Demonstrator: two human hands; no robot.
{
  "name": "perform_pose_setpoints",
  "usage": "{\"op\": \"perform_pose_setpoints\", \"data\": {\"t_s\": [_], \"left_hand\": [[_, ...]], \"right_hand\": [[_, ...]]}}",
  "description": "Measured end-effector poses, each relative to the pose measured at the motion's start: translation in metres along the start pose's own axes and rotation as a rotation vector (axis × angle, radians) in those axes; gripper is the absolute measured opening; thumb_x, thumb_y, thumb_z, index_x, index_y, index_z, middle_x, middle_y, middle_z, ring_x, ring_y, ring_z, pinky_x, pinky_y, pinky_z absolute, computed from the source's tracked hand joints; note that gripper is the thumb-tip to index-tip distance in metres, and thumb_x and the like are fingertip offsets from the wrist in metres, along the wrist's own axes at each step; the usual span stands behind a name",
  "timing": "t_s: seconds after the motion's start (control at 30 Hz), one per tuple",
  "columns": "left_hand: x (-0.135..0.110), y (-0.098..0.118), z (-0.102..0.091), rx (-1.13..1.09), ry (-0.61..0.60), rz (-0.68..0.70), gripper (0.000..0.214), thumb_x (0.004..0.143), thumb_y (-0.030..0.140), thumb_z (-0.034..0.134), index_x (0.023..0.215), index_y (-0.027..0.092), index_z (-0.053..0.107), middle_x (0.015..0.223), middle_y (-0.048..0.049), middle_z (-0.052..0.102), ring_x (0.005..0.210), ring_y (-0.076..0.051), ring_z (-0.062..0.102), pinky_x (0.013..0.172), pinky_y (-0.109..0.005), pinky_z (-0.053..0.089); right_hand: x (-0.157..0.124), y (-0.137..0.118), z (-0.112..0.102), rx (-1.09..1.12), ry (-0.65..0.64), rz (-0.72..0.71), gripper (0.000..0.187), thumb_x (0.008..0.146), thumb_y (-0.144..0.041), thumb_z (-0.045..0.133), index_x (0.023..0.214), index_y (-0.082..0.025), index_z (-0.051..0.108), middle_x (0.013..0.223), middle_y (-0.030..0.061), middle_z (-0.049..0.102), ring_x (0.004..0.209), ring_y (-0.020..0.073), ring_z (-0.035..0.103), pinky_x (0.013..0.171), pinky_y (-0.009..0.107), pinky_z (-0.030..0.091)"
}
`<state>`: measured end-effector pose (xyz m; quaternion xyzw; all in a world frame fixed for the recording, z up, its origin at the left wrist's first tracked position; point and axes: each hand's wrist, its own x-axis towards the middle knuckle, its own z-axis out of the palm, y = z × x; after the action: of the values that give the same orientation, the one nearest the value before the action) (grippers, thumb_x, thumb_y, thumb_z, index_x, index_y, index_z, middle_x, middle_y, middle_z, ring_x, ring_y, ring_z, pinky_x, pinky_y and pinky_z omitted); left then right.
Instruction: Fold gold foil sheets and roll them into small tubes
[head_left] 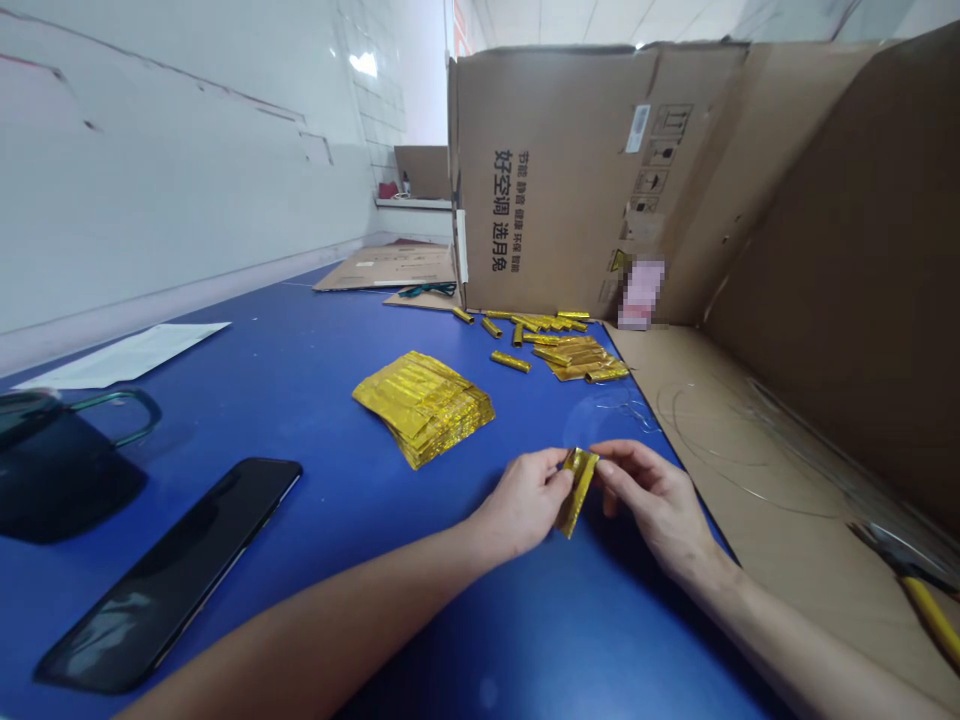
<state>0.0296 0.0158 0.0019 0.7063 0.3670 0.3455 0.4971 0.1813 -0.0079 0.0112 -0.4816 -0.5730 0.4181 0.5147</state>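
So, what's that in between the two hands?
A shiny gold piece. The head view shows it pinched in the left hand, with fingers of the right hand at its upper edge.

I'm working in what is looking like a small makeshift workshop. A big printed carton (555, 200) is standing open on my blue tabletop (315, 420). Pliers (921, 602) and thin wire (796, 508) are lying on the carton's bottom panel, rolled gold tubes (511, 361) are lying near its printed wall, and stacked gold pieces (420, 400) are sitting in front of the carton.
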Motion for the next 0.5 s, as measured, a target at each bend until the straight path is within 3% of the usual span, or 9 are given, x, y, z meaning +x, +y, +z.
{"op": "perform_pose_setpoints", "data": {"t_s": [0.23, 0.37, 0.5], "left_hand": [[-0.0016, 0.0007, 0.0014, 0.077, 0.078, -0.009, 0.024, 0.080, 0.024, 0.042, 0.094, 0.015, 0.060, 0.060, 0.0024, 0.048, 0.048, -0.007, 0.036, 0.045, -0.018, 0.027], [-0.0014, -0.0005, 0.0031, -0.001, 0.088, -0.034, 0.025, 0.079, 0.024, 0.043, 0.096, 0.014, 0.059, 0.061, 0.0015, 0.050, 0.048, -0.007, 0.040, 0.043, -0.017, 0.029], [-0.0016, 0.0019, 0.0053, -0.128, 0.049, -0.121, 0.026, 0.079, 0.022, 0.042, 0.099, 0.013, 0.056, 0.063, 0.0002, 0.052, 0.048, -0.008, 0.049, 0.042, -0.017, 0.035]], "right_hand": [[0.0003, -0.0021, -0.0004, -0.023, 0.013, 0.031, 0.028, 0.068, -0.040, 0.062, 0.081, -0.018, 0.051, 0.060, -0.0024, 0.055, 0.044, 0.0089, 0.049, 0.044, 0.023, 0.039], [0.0023, -0.0032, -0.0013, -0.088, -0.015, 0.062, 0.026, 0.068, -0.041, 0.061, 0.068, -0.017, 0.052, 0.050, -0.0035, 0.051, 0.044, 0.0091, 0.046, 0.045, 0.023, 0.037], [0.0032, -0.0037, -0.0026, -0.034, -0.040, 0.071, 0.023, 0.068, -0.039, 0.061, 0.067, -0.017, 0.054, 0.052, -0.0036, 0.052, 0.044, 0.0085, 0.046, 0.046, 0.022, 0.037]]}}
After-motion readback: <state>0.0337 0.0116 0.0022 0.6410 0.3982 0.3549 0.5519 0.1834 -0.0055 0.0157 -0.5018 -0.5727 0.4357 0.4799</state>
